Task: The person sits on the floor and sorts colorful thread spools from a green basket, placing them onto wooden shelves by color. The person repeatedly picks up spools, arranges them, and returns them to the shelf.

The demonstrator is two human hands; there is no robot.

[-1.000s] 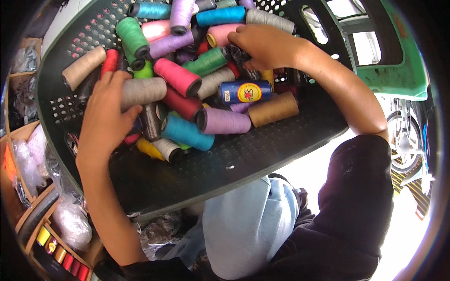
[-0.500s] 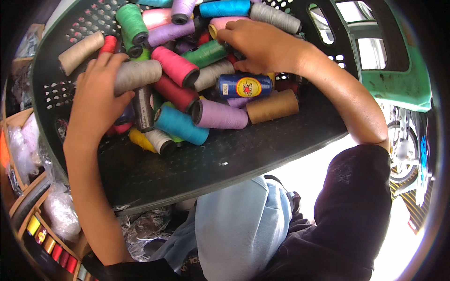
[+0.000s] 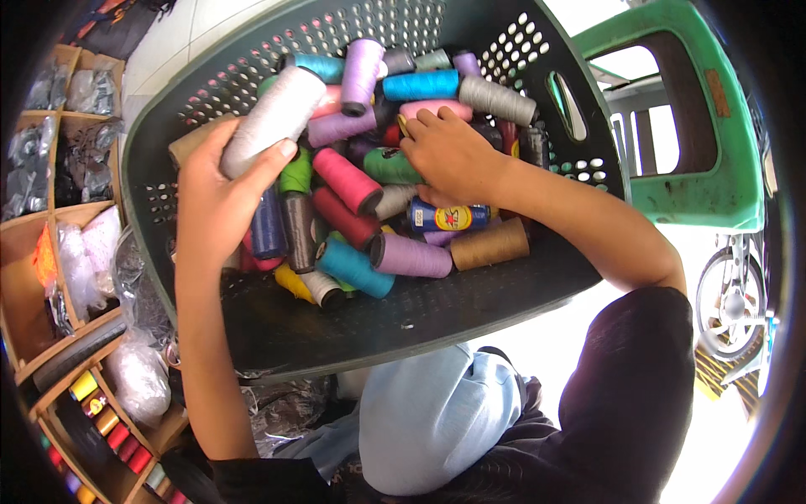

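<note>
- The person's left hand (image 3: pixel 214 186) clasps a pale grey spool (image 3: pixel 273 119) between thumb and fingers, tilted above the basket's left side.
- The right hand (image 3: pixel 460 160) is bent over the pile beside a pink spool (image 3: pixel 437 109) and green spool (image 3: pixel 386 166); whether it grips anything cannot be told.
- Around them, the dark basket (image 3: pixel 453 311) holds many coloured spools.
- Beyond stand a green chair (image 3: pixel 714 193), right, and wooden compartments (image 3: pixel 23 294), left.

left hand (image 3: pixel 214 181): grips a pale grey spool (image 3: pixel 273 118), tilted, above the thread spools (image 3: pixel 348 181) | right hand (image 3: pixel 457 160): down among them, beside a pink spool (image 3: pixel 437 108) (its grip is hidden from here) | dark perforated basket (image 3: pixel 353 340): holds the jumble | far left: wooden compartments (image 3: pixel 84 216) | far right: green plastic frame (image 3: pixel 701 202), spoked wheel (image 3: pixel 733 304)
</note>
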